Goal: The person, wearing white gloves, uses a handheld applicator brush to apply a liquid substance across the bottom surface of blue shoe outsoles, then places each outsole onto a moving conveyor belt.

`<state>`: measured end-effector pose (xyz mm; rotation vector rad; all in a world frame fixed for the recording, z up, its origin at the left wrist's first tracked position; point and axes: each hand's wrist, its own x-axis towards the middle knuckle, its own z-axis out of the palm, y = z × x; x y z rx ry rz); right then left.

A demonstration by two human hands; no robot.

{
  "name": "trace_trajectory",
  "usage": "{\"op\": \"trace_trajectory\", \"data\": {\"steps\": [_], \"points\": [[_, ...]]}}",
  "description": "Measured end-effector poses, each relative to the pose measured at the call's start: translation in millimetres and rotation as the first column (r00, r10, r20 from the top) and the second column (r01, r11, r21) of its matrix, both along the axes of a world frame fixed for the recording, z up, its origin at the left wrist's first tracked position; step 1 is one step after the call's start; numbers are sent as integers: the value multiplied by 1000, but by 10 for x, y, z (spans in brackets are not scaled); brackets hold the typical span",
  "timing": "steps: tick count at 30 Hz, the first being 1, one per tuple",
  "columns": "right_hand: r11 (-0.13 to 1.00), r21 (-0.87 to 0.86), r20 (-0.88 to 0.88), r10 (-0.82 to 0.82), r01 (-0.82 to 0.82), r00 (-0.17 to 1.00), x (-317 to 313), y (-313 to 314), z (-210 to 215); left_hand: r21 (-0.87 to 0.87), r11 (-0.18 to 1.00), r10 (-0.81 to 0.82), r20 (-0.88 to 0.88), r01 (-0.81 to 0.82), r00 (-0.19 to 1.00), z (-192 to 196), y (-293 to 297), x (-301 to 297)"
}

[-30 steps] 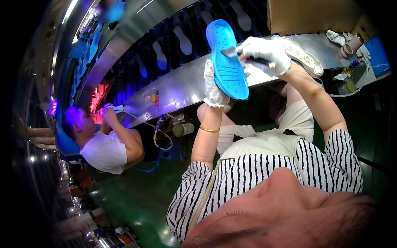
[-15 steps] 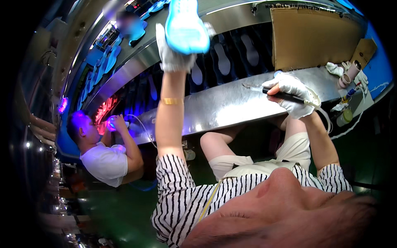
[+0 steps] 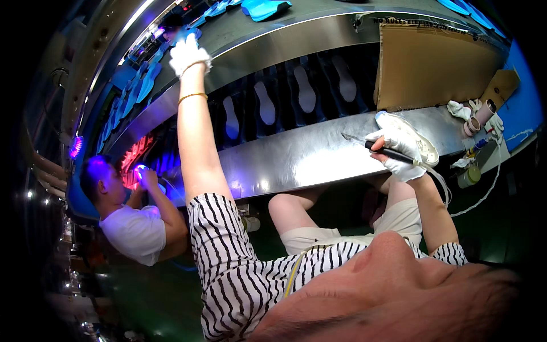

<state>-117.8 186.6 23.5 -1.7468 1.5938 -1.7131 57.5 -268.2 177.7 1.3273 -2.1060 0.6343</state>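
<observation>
My left hand (image 3: pixel 189 56), in a white glove, reaches far out over the belt at the upper left. Its fingers are stretched toward a blue shoe sole (image 3: pixel 194 32), partly hidden behind them; no grip on it shows. Another blue sole (image 3: pixel 265 8) lies on the belt to the right of that hand. My right hand (image 3: pixel 401 151), also gloved with bare fingertips showing, is closed around a black-handled tool (image 3: pixel 393 153) with a thin metal blade pointing left. Beside this hand a white shoe sole (image 3: pixel 415 132) rests on the metal ledge.
The metal ledge (image 3: pixel 285 162) runs in front of my knees. Beyond it, dark slots hold several grey sole shapes (image 3: pixel 306 91). A cardboard sheet (image 3: pixel 439 65) stands at the right, near tape rolls (image 3: pixel 484 112) and a white cord (image 3: pixel 484 191). A co-worker (image 3: pixel 134 222) sits at the left.
My left hand has moved left and no longer holds the raised blue sole; a blue sole now lies on the belt. My right hand keeps the tool, with little movement.
</observation>
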Motion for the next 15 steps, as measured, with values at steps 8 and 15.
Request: {"op": "trace_trajectory", "data": {"steps": [8,15], "points": [[995,101,9,-23,22,1000,33,-39,-89,361,932,104,-162,-40,981,191,-891,615],[990,139,96,-36,22,995,59,91,-113,-101,994,-26,65,32,998,90,246,125]]}}
